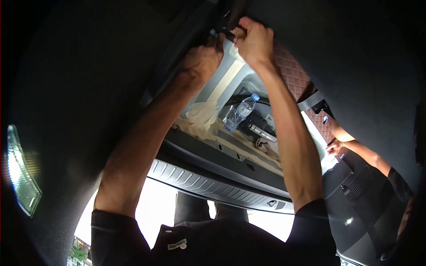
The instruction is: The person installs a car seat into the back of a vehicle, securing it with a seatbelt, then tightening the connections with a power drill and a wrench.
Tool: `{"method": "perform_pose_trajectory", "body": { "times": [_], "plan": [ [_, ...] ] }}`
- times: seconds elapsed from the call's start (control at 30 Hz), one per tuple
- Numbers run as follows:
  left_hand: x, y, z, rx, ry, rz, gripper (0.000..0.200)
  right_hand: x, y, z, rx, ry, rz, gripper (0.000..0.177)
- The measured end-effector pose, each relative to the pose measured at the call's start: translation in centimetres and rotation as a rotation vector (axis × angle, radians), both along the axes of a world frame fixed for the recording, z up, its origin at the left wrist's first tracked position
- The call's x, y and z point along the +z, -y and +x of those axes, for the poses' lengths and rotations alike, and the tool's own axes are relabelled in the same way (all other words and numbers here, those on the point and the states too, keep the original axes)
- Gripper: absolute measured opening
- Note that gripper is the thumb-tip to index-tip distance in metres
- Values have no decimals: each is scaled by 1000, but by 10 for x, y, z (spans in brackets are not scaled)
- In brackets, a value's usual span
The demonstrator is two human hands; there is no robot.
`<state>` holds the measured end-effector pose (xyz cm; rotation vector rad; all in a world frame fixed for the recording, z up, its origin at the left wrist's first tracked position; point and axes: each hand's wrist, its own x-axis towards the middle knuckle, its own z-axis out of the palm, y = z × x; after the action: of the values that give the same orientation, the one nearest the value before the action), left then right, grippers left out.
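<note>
Both my arms reach deep into a car boot. My left hand is closed at the upper end of the bare grey metal panel, its fingertips meeting a dark part I cannot make out. Just to its right, my right hand has curled fingers pinched at the same dark edge; what they grip is hidden. Below the hands, a strip of masking tape runs down the panel to a crumpled patch of tape.
A water bottle and tools lie in the floor recess. The ribbed boot sill crosses below. At right, another person's hand touches the quilted brown lining. Dark trim surrounds everything; a lamp glows at left.
</note>
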<state>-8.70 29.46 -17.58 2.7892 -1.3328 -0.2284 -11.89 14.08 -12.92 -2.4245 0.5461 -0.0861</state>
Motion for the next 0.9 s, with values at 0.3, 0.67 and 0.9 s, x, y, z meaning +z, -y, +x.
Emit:
{"method": "perform_pose_trajectory", "body": {
  "times": [0.3,0.67,0.9],
  "plan": [
    [-17,1,3,4,60,-75,46,-1,1,24,27,-14,-114,5],
    [-7,-2,-1,5,106,23,43,4,-9,43,225,-101,-335,18],
    [-22,3,1,428,-328,-345,35,2,2,29,377,-107,-488,23]
  ]
}}
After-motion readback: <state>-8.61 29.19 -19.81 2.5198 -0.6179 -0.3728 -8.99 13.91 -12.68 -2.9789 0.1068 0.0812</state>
